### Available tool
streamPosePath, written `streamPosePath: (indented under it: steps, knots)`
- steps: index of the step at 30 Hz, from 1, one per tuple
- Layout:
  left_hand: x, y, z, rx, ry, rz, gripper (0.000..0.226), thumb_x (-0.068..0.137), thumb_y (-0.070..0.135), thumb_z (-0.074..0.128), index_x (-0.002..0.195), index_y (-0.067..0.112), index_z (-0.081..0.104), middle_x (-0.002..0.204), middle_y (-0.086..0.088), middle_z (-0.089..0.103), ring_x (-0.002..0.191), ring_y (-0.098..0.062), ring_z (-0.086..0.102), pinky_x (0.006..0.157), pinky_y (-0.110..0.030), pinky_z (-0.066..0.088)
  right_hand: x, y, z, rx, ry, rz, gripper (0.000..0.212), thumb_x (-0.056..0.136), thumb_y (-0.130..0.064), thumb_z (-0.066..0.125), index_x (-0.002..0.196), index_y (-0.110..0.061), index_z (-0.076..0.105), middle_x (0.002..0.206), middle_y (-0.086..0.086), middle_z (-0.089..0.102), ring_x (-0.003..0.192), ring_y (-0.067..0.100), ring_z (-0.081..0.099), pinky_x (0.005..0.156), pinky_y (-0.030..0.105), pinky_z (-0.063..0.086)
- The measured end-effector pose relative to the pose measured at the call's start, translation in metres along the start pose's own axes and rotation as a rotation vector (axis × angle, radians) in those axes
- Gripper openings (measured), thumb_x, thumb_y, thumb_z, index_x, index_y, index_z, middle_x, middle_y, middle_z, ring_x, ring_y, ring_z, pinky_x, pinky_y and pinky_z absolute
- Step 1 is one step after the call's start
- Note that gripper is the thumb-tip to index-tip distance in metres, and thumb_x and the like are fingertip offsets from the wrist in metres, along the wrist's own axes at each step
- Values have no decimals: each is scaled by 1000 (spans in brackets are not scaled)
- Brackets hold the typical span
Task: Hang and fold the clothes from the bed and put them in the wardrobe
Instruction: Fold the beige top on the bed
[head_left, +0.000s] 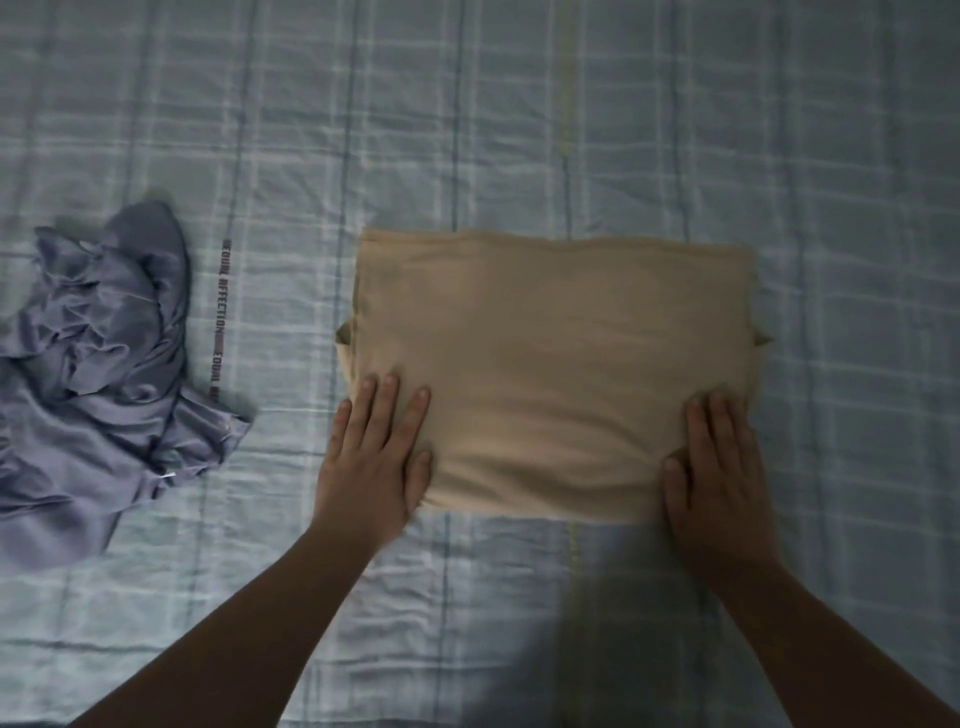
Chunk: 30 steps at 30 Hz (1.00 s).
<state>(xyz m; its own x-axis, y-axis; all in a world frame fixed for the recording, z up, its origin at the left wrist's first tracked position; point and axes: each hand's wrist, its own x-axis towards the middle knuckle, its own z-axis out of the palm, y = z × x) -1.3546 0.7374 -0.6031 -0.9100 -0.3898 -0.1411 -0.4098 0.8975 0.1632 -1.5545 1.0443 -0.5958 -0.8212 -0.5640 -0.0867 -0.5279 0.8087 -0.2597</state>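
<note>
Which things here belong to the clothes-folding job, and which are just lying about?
In the job: folded rectangular tan cloth garment, pressed by flat left hand and right hand; crumpled lilac-grey fabric garment, waiting.
Just there: pale blue checked bed sheet, only the work surface.

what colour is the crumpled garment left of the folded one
The crumpled garment is a muted lavender-blue, seen in the head view.

Checked bedsheet (571, 130) under beige fold (550, 364), lilac heap (104, 364)

The folded garment (550, 364) lay on the bed (519, 130), its near corners under the left grip (374, 457) and right grip (722, 467); the crumpled garment (98, 374) lay well left of the left grip.
</note>
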Motion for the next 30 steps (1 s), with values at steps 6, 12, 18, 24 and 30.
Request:
streamPosePath:
  steps: [6, 12, 18, 24, 30]
  knots:
    - [4, 18, -22, 6, 39, -95, 60, 96, 43, 40, 152, 19, 39, 160, -10, 32, 151, -32, 19, 120, -58, 14, 0, -2, -12, 216, 53, 39, 62, 92, -32, 41, 147, -3, 40, 156, 18, 33, 145, 33, 28, 120, 42, 23]
    - [63, 82, -46, -144, 124, 140, 41, 93, 23, 44, 126, 5, 60, 129, -16, 57, 127, -39, 48, 111, -47, 35, -7, -2, -31, 500, 228, 368, 50, 84, -20, 51, 130, 0, 52, 131, 18, 52, 121, 34, 48, 109, 34, 33]
    - [154, 213, -61, -452, -63, 148, 26, 93, 27, 50, 115, 14, 55, 110, -9, 54, 94, -30, 60, 77, -43, 53, -11, 3, -41, 607, -29, 632, 46, 85, -23, 67, 127, -15, 53, 121, 8, 59, 111, 31, 56, 95, 39, 44]
    - [202, 314, -51, -395, -322, -92, 72, 89, 62, 58, 132, 7, 40, 127, -16, 52, 114, -36, 55, 90, -43, 45, -10, 6, -50, 432, -215, 747, 34, 88, -52, 56, 109, -26, 50, 103, 2, 66, 94, 32, 65, 75, 37, 52]
    - [194, 335, -20, -193, -203, -125, 72, 86, 57, 62, 132, 8, 37, 129, -11, 47, 117, -30, 54, 84, -41, 48, -8, 10, -51, 487, -225, 757, 34, 84, -56, 55, 101, -29, 42, 98, 1, 66, 91, 33, 66, 77, 45, 54]
